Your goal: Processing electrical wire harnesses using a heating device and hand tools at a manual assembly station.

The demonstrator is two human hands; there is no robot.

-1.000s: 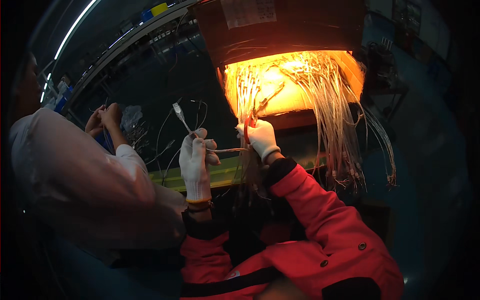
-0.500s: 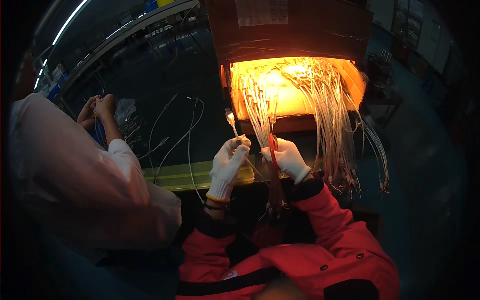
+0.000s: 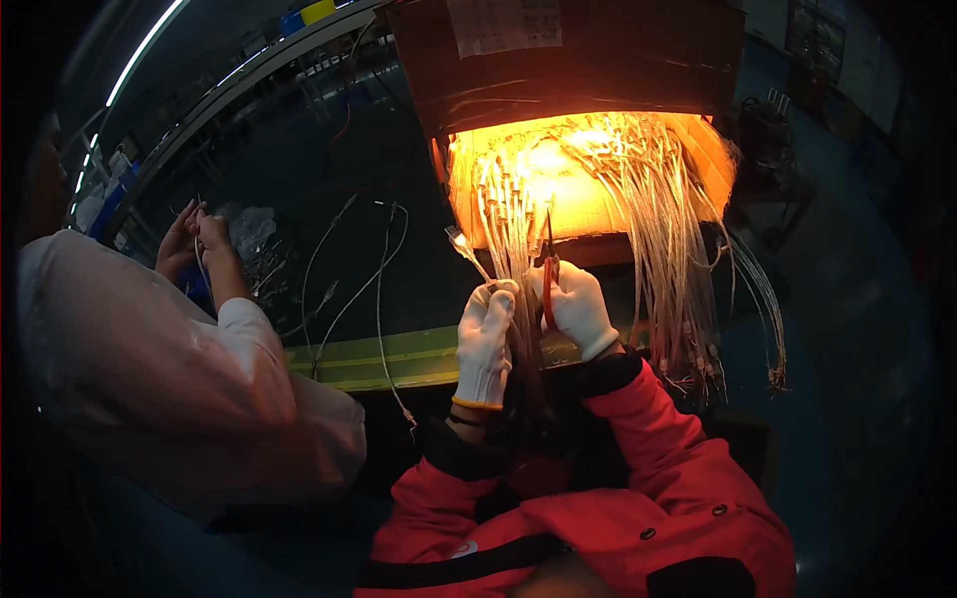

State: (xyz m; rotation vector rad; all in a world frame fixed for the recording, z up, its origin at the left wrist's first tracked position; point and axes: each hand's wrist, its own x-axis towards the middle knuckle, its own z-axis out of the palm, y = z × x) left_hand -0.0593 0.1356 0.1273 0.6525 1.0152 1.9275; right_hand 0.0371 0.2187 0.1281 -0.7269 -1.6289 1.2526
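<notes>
Dark workbench [image 3: 399, 359] | gloved hands [image 3: 533, 324] pinch wire bundle [image 3: 513, 229] | lamp-lit

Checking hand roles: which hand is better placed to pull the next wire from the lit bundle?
Probably left. The left hand already pinches a single pale wire angled up and away from the hanging wire bundle, and sits beside it. The right hand is occupied, closed on a red-handled tool.

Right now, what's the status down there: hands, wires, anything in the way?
Left hand pinches a thin pale wire. Right hand grips a red-handled tool. A hanging bundle of pale wires crowds the right side.
</notes>
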